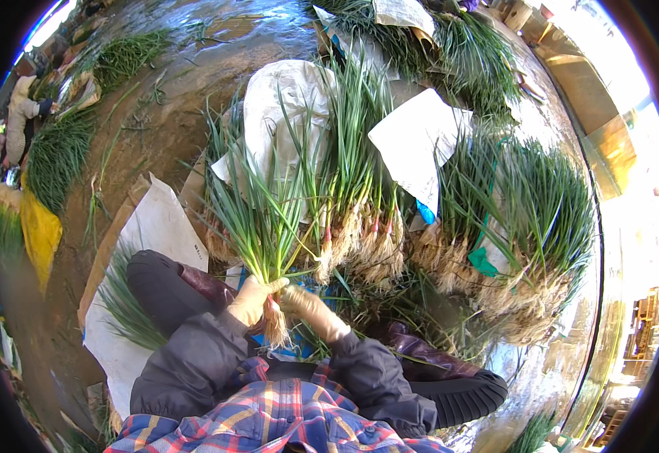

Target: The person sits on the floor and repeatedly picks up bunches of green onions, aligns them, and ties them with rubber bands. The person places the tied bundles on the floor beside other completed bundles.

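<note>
My left hand (255, 303), in a pale glove, grips a bunch of green onions (255, 226) low on the stalks, in front of my lap. The leaves fan upward away from me. Below the hand hang the reddish bases and pale, stringy roots (274, 325). Close against the right side of this bunch is my right hand (312, 311), also gloved and somewhat blurred. Its fingertips are partly hidden, so whether they pinch a leaf or stalk cannot be told. Just beyond, more rooted green onions (357, 187) lean on white sacking (287, 107).
A large heap of green onions (533, 204) lies at right, another heap (476, 62) at far right. White sheeting (153, 238) with more leaves lies by my left knee. Loose trimmings (420, 306) litter the ground between my boots. Another person's sleeve (20, 119) shows at far left.
</note>
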The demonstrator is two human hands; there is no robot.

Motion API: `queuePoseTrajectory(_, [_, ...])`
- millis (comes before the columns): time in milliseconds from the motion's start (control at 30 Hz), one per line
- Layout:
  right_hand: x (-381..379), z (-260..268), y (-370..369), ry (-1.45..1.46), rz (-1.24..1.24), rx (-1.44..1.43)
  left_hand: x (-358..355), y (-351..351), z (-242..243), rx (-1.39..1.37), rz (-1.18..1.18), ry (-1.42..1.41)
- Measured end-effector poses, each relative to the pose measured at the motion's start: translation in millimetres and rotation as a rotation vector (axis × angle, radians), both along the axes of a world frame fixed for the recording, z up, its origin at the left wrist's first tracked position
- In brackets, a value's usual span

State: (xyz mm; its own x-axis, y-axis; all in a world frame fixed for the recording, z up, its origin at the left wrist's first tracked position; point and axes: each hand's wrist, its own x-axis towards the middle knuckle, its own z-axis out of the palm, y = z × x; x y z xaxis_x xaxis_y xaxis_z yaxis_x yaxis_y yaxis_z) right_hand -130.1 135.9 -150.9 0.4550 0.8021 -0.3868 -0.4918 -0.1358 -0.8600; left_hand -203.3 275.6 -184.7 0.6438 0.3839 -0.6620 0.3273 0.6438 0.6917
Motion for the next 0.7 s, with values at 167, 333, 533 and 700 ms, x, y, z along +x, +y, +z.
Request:
queuePoseTrajectory(167, [0.8,-41.9,61.6,0.66,-0.736,0.05,-10.9,-16.0,8.7,0.22,0.002,-0.082])
queuePoseTrajectory(333, [18.4,-40.7,74.5,0.44,-0.543,0.015,-31.2,-4.6,50.2,0.083,-0.038,0.056])
queuePoseTrajectory(533, [59.8,-54.7,108.1,-1.041,-0.31,-0.438,-45.9,37.4,132.1,-0.063,-0.006,-0.215])
queuePoseTrajectory(700, [60.1,-78.5,143.5,-1.394,0.067,-0.58,-28.6,45.2,182.6,0.065,-0.002,-0.212])
